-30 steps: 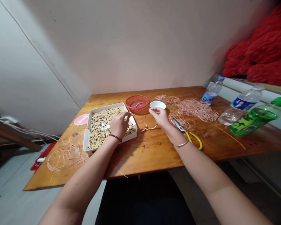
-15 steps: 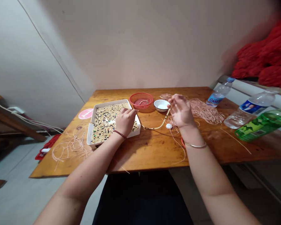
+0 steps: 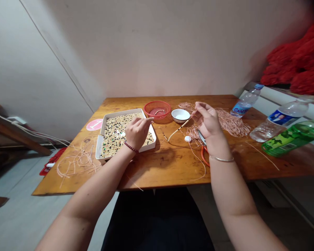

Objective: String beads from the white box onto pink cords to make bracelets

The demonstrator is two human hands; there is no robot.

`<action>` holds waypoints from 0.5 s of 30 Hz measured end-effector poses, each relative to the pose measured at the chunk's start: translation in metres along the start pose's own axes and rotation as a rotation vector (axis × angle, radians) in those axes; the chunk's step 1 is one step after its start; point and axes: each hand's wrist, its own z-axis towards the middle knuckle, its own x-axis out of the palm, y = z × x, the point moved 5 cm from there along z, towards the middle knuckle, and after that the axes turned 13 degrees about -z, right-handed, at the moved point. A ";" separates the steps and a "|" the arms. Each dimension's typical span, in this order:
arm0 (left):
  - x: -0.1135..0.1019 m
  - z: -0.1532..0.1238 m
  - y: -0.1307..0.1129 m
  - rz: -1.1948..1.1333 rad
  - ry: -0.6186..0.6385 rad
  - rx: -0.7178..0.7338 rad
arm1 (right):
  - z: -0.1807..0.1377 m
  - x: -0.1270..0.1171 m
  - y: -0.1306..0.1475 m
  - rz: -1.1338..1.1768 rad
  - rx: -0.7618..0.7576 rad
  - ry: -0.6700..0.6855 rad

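My left hand (image 3: 137,132) is above a white tray (image 3: 154,143) filled with small cream, black and coloured beads (image 3: 117,127). Its thumb and index finger are pinched at the free end of a beaded string (image 3: 179,128), where the thin cord is barely visible. From there the string dips in a sharp bend and rises to my right hand (image 3: 206,120), whose fingertips grip its other end. Cream beads cover most of the string, with a few dark ones among them. Orange-handled scissors (image 3: 204,157) lie partly hidden under my right wrist.
Behind the tray are a red basket (image 3: 157,111) holding a beaded strand and a white bowl (image 3: 180,115). Pink cords (image 3: 231,122) lie heaped at right, with loose cords (image 3: 80,160) at left. Plastic bottles, including a green one (image 3: 293,137), line the right side.
The beaded string is pulled from a slack curve into a sharper bend. My right hand has turned and its fingers have closed more; the scissors now show more. My left hand shifted slightly.
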 end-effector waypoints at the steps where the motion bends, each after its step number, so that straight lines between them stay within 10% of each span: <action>1: 0.000 -0.001 -0.001 -0.017 0.000 0.015 | 0.000 0.005 -0.003 0.027 0.015 0.003; 15: 0.020 -0.001 -0.012 -0.255 0.221 -0.031 | -0.035 0.082 -0.037 -0.155 0.167 0.523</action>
